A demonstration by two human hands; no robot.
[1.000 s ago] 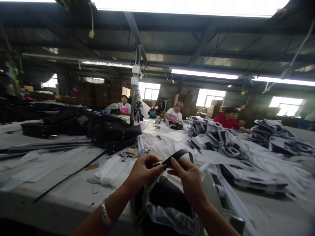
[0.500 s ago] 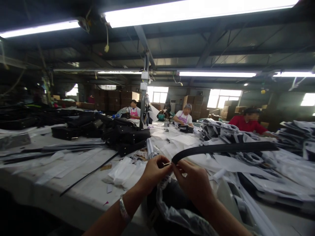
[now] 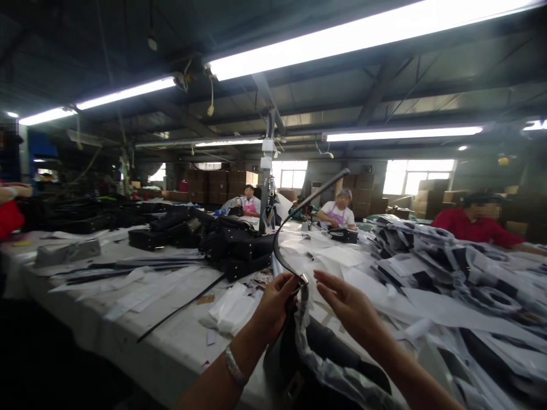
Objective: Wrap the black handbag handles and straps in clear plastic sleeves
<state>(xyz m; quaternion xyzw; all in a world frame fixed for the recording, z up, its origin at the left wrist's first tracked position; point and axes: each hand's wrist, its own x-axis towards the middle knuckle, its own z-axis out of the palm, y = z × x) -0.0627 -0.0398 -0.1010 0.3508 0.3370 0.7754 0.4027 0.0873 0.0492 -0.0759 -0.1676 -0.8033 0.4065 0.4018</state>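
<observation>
At the edge of the table (image 3: 171, 323), over a black bag (image 3: 333, 344) with crumpled plastic (image 3: 342, 377) across it: pinching a black strap (image 3: 276, 244) in left hand (image 3: 277, 302), close by its metal buckle (image 3: 303, 279). Curving up from that pinch, then rightward, far end free in the air. With right hand (image 3: 351, 300), gripping nothing; fingers loosely extended just beside the buckle. Farther back on the table, piled bags (image 3: 233, 242).

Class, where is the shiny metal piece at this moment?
In the head view, right of and below centre, the shiny metal piece is at the fingertips of the left hand, beside the lower part of the curved black strap.
</observation>
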